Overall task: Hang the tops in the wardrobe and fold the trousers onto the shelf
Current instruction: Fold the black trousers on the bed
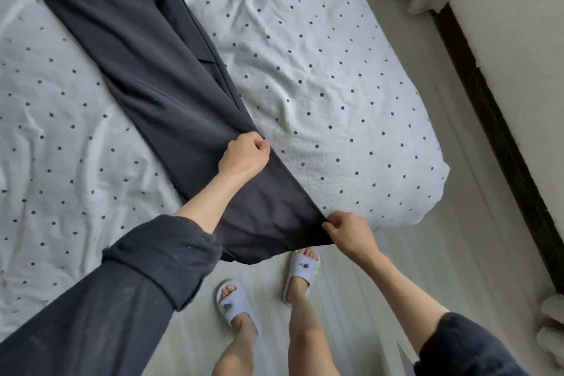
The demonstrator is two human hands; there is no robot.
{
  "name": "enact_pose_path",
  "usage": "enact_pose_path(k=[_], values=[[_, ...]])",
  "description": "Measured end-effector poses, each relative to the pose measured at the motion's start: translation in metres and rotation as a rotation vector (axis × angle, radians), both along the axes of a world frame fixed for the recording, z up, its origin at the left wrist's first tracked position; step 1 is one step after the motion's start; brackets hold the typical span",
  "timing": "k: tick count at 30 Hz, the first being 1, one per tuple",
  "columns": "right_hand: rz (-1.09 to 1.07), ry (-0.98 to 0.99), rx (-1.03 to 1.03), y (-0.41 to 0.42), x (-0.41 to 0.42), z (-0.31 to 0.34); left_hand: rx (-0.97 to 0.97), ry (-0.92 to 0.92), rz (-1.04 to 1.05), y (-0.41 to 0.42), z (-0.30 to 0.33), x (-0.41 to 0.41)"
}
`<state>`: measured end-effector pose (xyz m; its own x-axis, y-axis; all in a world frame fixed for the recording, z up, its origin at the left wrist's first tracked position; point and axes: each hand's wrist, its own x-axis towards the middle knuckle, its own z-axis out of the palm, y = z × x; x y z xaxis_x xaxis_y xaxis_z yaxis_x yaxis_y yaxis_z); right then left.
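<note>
Dark trousers (pixel 146 70) stretched long across the bed (pixel 320 70), running on a diagonal from the far upper left down to the near edge, their lower end spilling just over the side of the mattress toward the floor (pixel 412 268). Along the right side of the cloth a second layer shows, so the legs look laid one on the other, though the fabric is too dark to say for certain. Left hand (pixel 244 154) is on the right edge of the trousers partway along, fingers curled tight and pinching the seam, forearm lying across the cloth. Right hand (pixel 349 232) is at the near corner, thumb and fingertips nipping the edge of the fabric right where it leaves the mattress. The cloth between the two hands is pulled fairly flat. Under it all, a pale sheet with small dark dots, rumpled into soft creases on both sides of the trousers. Dark rolled sleeves (pixel 158 256) on both arms. Below, two bare legs and a pair of light blue slippers (pixel 235 304) on a pale floor, toes pointing at the bed. Off to the right, a dark strip runs along the foot of a white wall (pixel 518 55).
</note>
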<state>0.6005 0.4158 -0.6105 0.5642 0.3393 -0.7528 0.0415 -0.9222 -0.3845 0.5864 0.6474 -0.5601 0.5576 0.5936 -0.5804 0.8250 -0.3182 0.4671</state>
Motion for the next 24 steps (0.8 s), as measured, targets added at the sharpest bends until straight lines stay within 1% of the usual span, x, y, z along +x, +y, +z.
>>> enact_pose_path(k=[2, 4, 6, 11, 15, 19, 21, 24], values=[[0.036, -0.067, 0.031, 0.016, 0.008, 0.013, -0.011, 0.006, -0.047, 0.011, 0.007, -0.003], [0.062, -0.126, 0.053, 0.032, 0.015, 0.026, 0.006, -0.002, -0.045, 0.024, 0.012, -0.010], [0.092, -0.149, 0.080, 0.053, 0.023, 0.039, 0.031, -0.016, 0.015, 0.043, 0.017, -0.018], [0.142, -0.173, 0.184, 0.130, 0.045, 0.065, 0.198, -0.116, 0.168, 0.110, 0.037, -0.039], [0.224, -0.218, 0.286, 0.214, 0.066, 0.082, 0.312, -0.208, 0.262, 0.180, 0.052, -0.039], [0.247, -0.302, 0.358, 0.305, 0.092, 0.094, 0.357, -0.291, 0.303, 0.254, 0.063, -0.022], [0.250, -0.329, 0.380, 0.354, 0.104, 0.097, 0.359, -0.312, 0.332, 0.291, 0.065, -0.016], [0.226, -0.388, 0.408, 0.425, 0.123, 0.100, 0.299, -0.317, 0.411, 0.340, 0.061, -0.006]])
